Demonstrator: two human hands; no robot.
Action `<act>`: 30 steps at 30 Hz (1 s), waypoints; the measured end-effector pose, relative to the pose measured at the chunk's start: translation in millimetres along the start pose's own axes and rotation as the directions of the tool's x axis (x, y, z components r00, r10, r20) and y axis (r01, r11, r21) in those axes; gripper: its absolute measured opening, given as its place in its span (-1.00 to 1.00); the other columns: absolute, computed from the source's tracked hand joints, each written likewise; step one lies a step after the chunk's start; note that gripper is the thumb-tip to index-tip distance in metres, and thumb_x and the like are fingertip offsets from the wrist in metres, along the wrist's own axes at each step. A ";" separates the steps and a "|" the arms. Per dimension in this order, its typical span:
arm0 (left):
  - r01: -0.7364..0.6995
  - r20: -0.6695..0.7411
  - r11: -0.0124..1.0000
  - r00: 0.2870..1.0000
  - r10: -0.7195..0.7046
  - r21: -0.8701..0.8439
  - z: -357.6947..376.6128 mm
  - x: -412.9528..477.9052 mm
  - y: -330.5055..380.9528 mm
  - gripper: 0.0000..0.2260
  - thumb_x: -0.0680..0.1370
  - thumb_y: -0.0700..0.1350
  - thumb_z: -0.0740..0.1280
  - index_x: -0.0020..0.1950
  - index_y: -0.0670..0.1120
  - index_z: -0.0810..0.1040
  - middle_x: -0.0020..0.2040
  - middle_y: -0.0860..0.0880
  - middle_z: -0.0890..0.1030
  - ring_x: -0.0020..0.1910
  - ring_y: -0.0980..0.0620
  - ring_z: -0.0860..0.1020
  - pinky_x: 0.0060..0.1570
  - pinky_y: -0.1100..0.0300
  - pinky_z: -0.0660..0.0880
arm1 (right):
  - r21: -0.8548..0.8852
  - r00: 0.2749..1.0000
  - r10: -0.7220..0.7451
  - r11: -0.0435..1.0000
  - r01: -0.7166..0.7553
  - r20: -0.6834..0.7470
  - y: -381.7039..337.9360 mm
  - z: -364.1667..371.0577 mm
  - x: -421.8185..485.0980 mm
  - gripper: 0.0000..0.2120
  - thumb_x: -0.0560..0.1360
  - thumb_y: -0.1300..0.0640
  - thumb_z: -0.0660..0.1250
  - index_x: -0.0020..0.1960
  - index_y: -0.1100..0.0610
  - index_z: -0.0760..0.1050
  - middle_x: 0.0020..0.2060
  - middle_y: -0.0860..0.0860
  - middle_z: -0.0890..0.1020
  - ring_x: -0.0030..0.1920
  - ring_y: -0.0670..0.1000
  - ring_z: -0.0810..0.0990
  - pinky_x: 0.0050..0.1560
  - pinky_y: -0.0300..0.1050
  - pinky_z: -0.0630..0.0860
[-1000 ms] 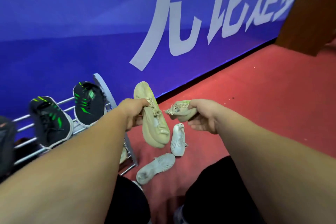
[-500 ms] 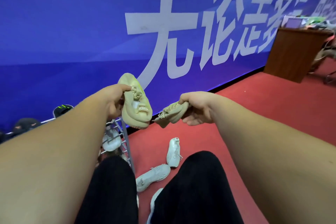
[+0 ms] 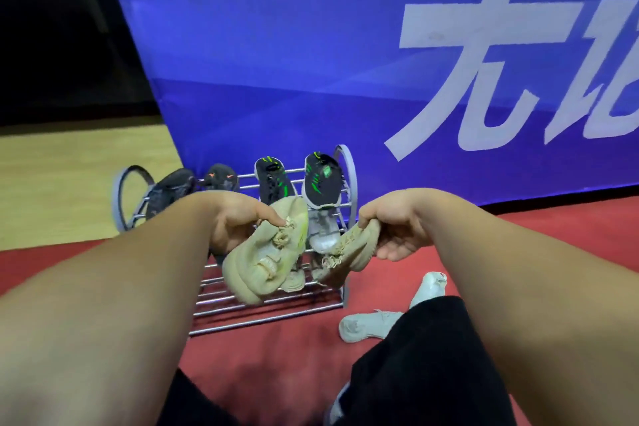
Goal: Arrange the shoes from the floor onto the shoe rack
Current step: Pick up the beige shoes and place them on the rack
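Both arms reach forward, holding a beige pair in the air just in front of the shoe rack [image 3: 266, 308]: the left hand [image 3: 235, 223] pinches the first beige shoe [image 3: 262, 263] at its laces, and the right hand [image 3: 396, 228] curls its fingers round one end of the second beige shoe [image 3: 349, 254]. The step in hand is delivery; the next move likely calls for lowering both onto free lower rails

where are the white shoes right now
In the head view the white shoes lie on the red floor at lower right, just right of the shoe rack and below the right hand, partly hidden by the person's black-clad leg.
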State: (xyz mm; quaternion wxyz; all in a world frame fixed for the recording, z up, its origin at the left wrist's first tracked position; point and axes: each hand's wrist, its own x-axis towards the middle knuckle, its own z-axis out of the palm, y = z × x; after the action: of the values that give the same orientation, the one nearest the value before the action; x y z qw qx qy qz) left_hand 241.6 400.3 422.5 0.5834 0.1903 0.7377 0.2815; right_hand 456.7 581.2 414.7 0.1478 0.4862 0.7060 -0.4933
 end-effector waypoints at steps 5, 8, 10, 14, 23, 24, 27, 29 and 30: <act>0.135 0.054 0.988 0.990 -0.131 -0.068 -50.0 12.2 -68.1 -0.76 0.55 -0.14 0.39 0.15 -0.24 0.64 0.10 -0.24 0.69 -0.04 -0.19 0.70 0.04 -0.06 0.64 | -0.172 0.988 0.055 0.985 -0.029 0.147 -40.4 55.6 58.8 -0.70 0.52 -0.02 0.23 -0.15 0.16 0.61 -0.33 0.05 0.61 -0.38 -0.02 0.58 -0.22 -0.16 0.53; 0.186 0.058 0.968 0.982 -0.178 -0.166 -75.8 27.7 -113.4 -0.73 0.51 -0.23 0.40 0.20 -0.25 0.63 0.16 -0.26 0.66 0.04 -0.21 0.68 0.11 -0.10 0.63 | -0.233 0.968 0.099 0.972 -0.044 0.232 -59.1 95.6 92.0 -0.71 0.54 -0.01 0.21 -0.18 0.14 0.58 -0.37 0.02 0.57 -0.43 -0.05 0.56 -0.29 -0.19 0.52; 0.208 0.064 0.948 0.978 -0.198 -0.239 -89.7 40.8 -142.9 -0.74 0.50 -0.27 0.37 0.17 -0.27 0.64 0.11 -0.28 0.68 -0.02 -0.21 0.70 -0.01 -0.09 0.66 | -0.236 0.957 0.127 0.970 -0.064 0.260 -65.4 122.1 115.3 -0.70 0.56 0.01 0.20 -0.18 0.16 0.57 -0.39 0.04 0.57 -0.44 -0.04 0.56 -0.33 -0.19 0.52; 0.261 0.108 0.917 0.965 -0.239 -0.303 -109.3 67.0 -188.7 -0.82 0.48 -0.26 0.30 -0.03 -0.30 0.66 -0.09 -0.27 0.70 -0.19 -0.17 0.71 -0.11 0.01 0.66 | -0.110 0.953 0.142 0.987 -0.116 0.268 -60.9 175.1 157.5 -0.79 0.57 0.10 0.21 -0.03 0.21 0.55 -0.37 0.07 0.62 -0.42 -0.02 0.57 -0.38 -0.20 0.55; 0.316 0.000 0.818 0.933 -0.360 -0.480 -159.9 154.5 -271.6 -0.79 0.33 -0.24 0.24 -0.14 -0.27 0.60 -0.20 -0.26 0.65 -0.24 -0.18 0.62 0.05 0.02 0.58 | 0.514 0.936 0.147 0.803 -0.302 0.321 -24.2 272.7 245.2 -0.72 0.64 0.21 0.30 0.34 0.22 0.48 -0.10 0.16 0.72 -0.21 0.06 0.68 -0.30 -0.12 0.62; 0.302 -0.020 0.809 0.932 -0.361 -0.504 -163.6 162.4 -276.8 -0.78 0.30 -0.23 0.26 -0.13 -0.26 0.60 -0.18 -0.26 0.64 -0.21 -0.18 0.61 0.10 -0.01 0.57 | 0.560 0.934 0.136 0.768 -0.309 0.330 -23.3 280.6 252.4 -0.72 0.64 0.22 0.29 0.34 0.19 0.48 -0.12 0.15 0.71 -0.19 0.07 0.65 -0.25 -0.11 0.62; 0.240 -0.104 0.803 0.931 -0.349 -0.546 -173.4 181.8 -281.8 -0.77 0.30 -0.27 0.26 -0.09 -0.25 0.59 -0.15 -0.27 0.61 -0.21 -0.18 0.60 0.09 -0.02 0.57 | 0.670 0.933 0.098 0.671 -0.318 0.346 -25.8 302.4 273.1 -0.70 0.66 0.23 0.27 0.38 0.09 0.48 -0.10 0.12 0.72 -0.17 0.07 0.60 -0.19 -0.09 0.61; 0.193 -0.167 0.794 0.923 -0.346 -0.577 -177.6 195.1 -280.2 -0.76 0.33 -0.30 0.24 -0.06 -0.26 0.59 -0.13 -0.28 0.60 -0.23 -0.19 0.60 0.05 -0.03 0.59 | 0.717 0.939 0.089 0.623 -0.312 0.331 -28.6 312.9 286.3 -0.69 0.66 0.23 0.27 0.39 0.06 0.47 0.02 0.13 0.71 -0.12 0.07 0.68 -0.13 -0.09 0.58; 0.177 -0.200 0.795 0.915 -0.350 -0.580 -179.4 200.9 -278.8 -0.76 0.34 -0.31 0.23 -0.05 -0.26 0.60 -0.11 -0.29 0.60 -0.22 -0.19 0.61 0.04 -0.04 0.60 | 0.739 0.942 0.082 0.600 -0.306 0.324 -29.1 317.4 293.1 -0.68 0.66 0.24 0.27 0.39 0.06 0.47 0.04 0.13 0.71 -0.11 0.07 0.69 -0.11 -0.08 0.57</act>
State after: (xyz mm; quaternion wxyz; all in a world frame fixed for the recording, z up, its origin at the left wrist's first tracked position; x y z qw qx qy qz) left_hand 31.6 273.6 122.2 0.5290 -0.1363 0.7237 0.4218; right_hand 204.7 471.9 80.0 0.0656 0.5080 0.3387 -0.7892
